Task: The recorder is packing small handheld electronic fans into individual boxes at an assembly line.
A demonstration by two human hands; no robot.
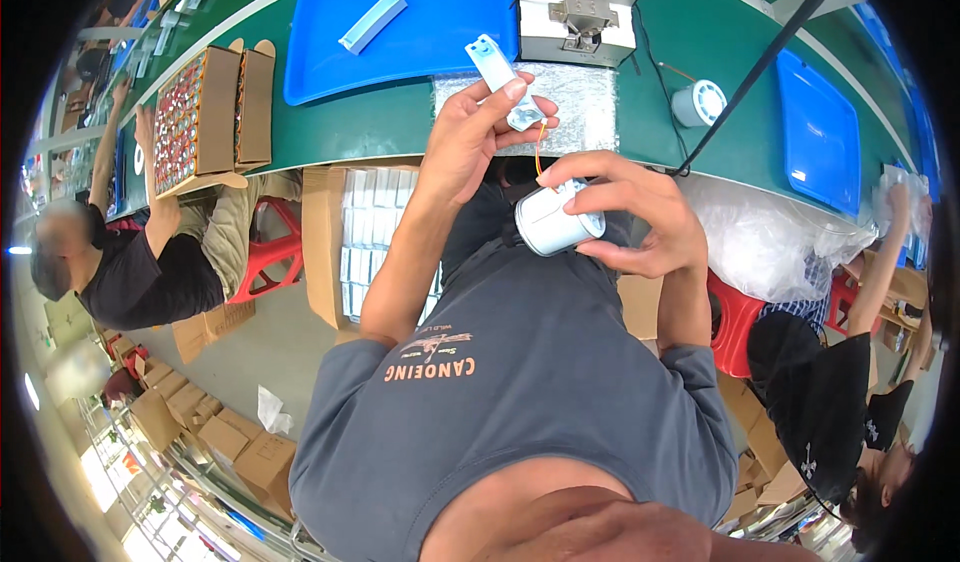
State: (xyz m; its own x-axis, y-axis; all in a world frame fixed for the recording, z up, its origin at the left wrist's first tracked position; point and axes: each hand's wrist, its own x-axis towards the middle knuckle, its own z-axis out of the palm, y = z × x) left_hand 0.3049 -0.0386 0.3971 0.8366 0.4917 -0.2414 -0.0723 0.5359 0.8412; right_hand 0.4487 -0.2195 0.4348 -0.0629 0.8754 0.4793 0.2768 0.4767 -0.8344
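Note:
My left hand (pixel 480 122) is closed on a narrow pale-blue plastic housing (pixel 491 64), thumb on top, its far end pointing away from me. In my right hand (pixel 640 207) is a white cylindrical housing (pixel 556 224), tilted, with the fingers wrapped round its right side. Thin red and yellow wires (pixel 541 152) run between the two parts. Both hands are held just in front of the table's near edge, over my lap. A sheet of clear bubble wrap (pixel 590 112) lies on the table just beyond them.
A blue tray (pixel 330 62) holds another pale-blue strip part (pixel 372 22). Beside it stands a metal fixture (pixel 583 17). Farther right are a white cylinder (pixel 698 103), a dark slanting rod (pixel 765 57) and another blue tray (pixel 818 132). Co-workers sit on both sides; a carton of parts (pixel 325 252) is below.

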